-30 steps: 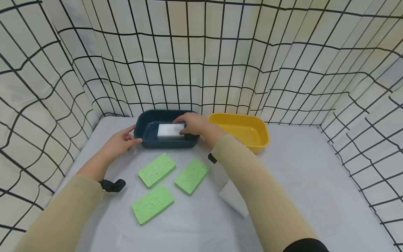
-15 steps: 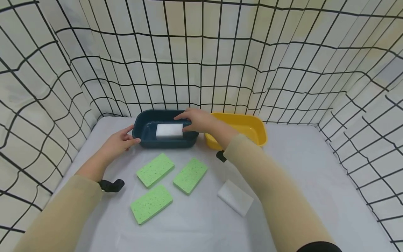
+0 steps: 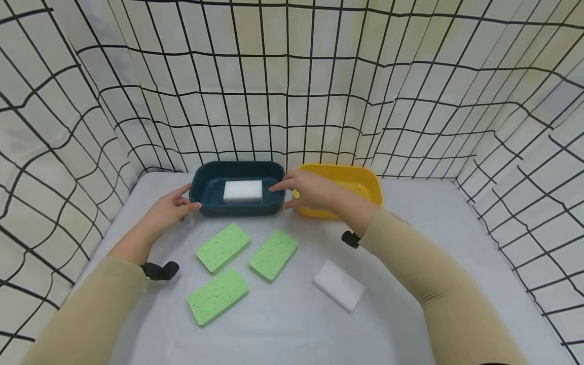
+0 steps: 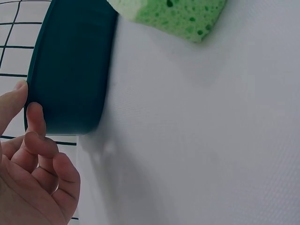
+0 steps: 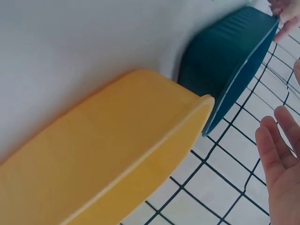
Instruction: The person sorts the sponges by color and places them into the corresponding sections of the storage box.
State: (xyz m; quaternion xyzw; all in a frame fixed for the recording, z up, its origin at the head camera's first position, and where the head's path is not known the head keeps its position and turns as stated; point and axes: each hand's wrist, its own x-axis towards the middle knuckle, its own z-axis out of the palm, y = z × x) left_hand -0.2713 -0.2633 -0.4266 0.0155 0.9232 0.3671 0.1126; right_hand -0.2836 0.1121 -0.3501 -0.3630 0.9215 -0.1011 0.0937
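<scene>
Status: partway, I'd judge. One white sponge lies flat inside the blue tray, left of the right hand's fingertips and apart from them. Reads as done.

Right hand: holds nothing, thumb and index spread apart at the tray's right end, fingers straight in the right wrist view. Can't tell if the fingertips touch the rim.

Left hand: thumb and index spread at the tray's left end, other fingers loosely curled. Seems to be steadying it; can't tell whether the fingertips pinch the rim or just rest on it.

Outstanding, as far as it shows: four sponges outside both trays, none in the fingers. Loose white sponge sits on the table, on the person's side of the right fingers and a bit right. Upper green sponge is just nearer the person than the left fingertips, to their right; right-hand green sponge is nearer than the right fingertips; lower green sponge is well apart from both hands.

Yellow tray is behind the right hand, partly hidden; no sponge visible in it.
</scene>
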